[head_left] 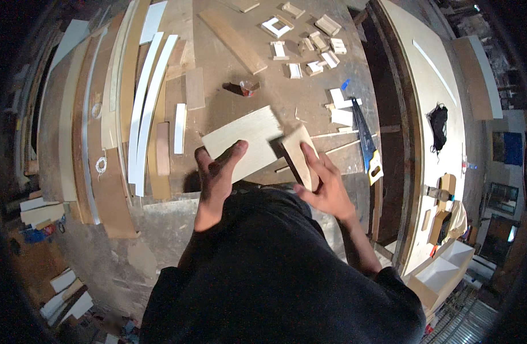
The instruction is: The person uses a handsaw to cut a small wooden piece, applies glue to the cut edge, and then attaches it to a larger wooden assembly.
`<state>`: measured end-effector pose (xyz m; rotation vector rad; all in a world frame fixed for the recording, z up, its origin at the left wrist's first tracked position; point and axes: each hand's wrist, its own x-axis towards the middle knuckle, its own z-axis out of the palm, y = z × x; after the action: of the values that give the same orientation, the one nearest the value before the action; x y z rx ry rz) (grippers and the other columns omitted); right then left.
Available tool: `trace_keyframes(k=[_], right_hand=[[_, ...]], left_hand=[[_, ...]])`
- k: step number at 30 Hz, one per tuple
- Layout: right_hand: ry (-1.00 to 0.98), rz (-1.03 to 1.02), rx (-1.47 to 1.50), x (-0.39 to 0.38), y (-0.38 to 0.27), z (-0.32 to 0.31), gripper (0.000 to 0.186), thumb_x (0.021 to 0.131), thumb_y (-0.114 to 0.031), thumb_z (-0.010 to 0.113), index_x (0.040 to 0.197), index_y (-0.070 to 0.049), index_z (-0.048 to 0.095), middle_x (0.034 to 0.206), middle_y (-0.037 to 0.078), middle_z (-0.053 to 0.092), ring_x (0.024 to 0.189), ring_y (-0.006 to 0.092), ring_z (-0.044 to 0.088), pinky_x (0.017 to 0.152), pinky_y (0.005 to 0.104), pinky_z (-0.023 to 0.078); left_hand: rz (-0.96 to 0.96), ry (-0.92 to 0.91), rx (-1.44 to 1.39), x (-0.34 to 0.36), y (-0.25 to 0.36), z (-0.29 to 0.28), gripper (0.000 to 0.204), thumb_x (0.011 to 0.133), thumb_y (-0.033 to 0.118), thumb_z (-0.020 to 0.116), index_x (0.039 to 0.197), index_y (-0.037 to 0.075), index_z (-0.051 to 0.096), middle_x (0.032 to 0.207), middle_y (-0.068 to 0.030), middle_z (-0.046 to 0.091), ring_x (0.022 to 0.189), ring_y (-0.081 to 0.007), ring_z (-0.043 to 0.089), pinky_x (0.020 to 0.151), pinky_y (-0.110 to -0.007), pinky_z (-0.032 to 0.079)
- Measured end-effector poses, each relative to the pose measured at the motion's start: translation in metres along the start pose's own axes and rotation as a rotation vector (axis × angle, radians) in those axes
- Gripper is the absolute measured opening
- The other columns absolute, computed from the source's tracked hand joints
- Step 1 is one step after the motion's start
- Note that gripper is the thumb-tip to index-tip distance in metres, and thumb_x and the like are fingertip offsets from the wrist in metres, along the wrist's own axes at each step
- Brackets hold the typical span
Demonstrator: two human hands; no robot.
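My left hand (pixel 216 180) grips a pale rectangular wooden board (pixel 249 137) by its near left side, thumb on top. The board is held up at a slant in front of my body, over the table's near edge. My right hand (pixel 330 192) is closed round a sanding block (pixel 298 150), a light wooden block with a dark sheet along its left side. The block stands tilted beside the board's right end; whether the two touch I cannot tell. The undersides of both pieces are hidden.
Long strips and boards (pixel 152 109) cover the table's left part. A small reddish cup (pixel 248 89) stands beyond the board. Several small wooden pieces (pixel 318 41) lie at the far right. A handsaw (pixel 365 135) rests by the right edge. Another bench (pixel 412 74) stands farther right.
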<state>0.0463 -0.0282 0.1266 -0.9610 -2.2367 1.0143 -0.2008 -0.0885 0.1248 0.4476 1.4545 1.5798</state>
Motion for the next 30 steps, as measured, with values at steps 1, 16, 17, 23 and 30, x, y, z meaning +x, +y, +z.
trace_keyframes(k=[1,16,17,23,30], right_hand=[[0.012,0.01,-0.014,-0.01,0.006,0.0,0.084,0.076,-0.026,0.076,0.152,-0.007,0.045,0.111,0.027,0.063,0.094,0.0394,0.065,0.087,0.0469,0.052],[0.08,0.296,-0.006,0.002,-0.013,0.033,0.084,0.083,-0.022,0.075,0.157,-0.012,0.037,0.097,0.024,0.058,0.082,0.0396,0.063,0.079,0.0463,0.052],[0.157,0.167,-0.047,-0.009,-0.005,0.038,0.085,0.083,-0.022,0.075,0.158,-0.012,0.036,0.102,0.028,0.06,0.088,0.0433,0.065,0.083,0.0483,0.052],[0.048,0.407,0.054,-0.055,0.039,0.05,0.079,0.088,-0.031,0.071,0.157,-0.01,0.037,0.107,0.029,0.063,0.1,0.0437,0.064,0.089,0.045,0.051],[0.128,0.225,-0.015,-0.045,0.014,0.063,0.083,0.085,-0.026,0.072,0.157,-0.007,0.035,0.112,0.029,0.063,0.102,0.0427,0.064,0.092,0.0428,0.051]], left_hand=[[0.006,0.01,-0.003,-0.001,-0.002,0.0,0.033,0.085,0.017,0.082,0.106,-0.006,0.071,0.1,-0.011,0.074,0.088,-0.0172,0.069,0.08,-0.032,0.055],[0.25,-0.098,0.354,-0.022,-0.022,0.017,0.024,0.095,0.017,0.069,0.097,-0.008,0.071,0.081,-0.0074,0.073,0.075,-0.0113,0.065,0.068,-0.03,0.051],[0.23,-0.09,0.35,-0.022,-0.015,0.015,0.025,0.095,0.017,0.069,0.097,-0.007,0.071,0.08,-0.0074,0.073,0.075,-0.0111,0.065,0.067,-0.03,0.051],[0.372,-0.06,0.472,-0.018,-0.039,-0.001,0.027,0.094,0.019,0.069,0.098,-0.007,0.07,0.081,-0.0138,0.074,0.075,-0.0176,0.071,0.068,-0.033,0.053],[0.359,-0.146,0.43,-0.03,-0.046,0.009,0.024,0.093,0.018,0.069,0.097,-0.006,0.07,0.082,-0.0154,0.074,0.073,-0.0189,0.07,0.07,-0.036,0.054]])
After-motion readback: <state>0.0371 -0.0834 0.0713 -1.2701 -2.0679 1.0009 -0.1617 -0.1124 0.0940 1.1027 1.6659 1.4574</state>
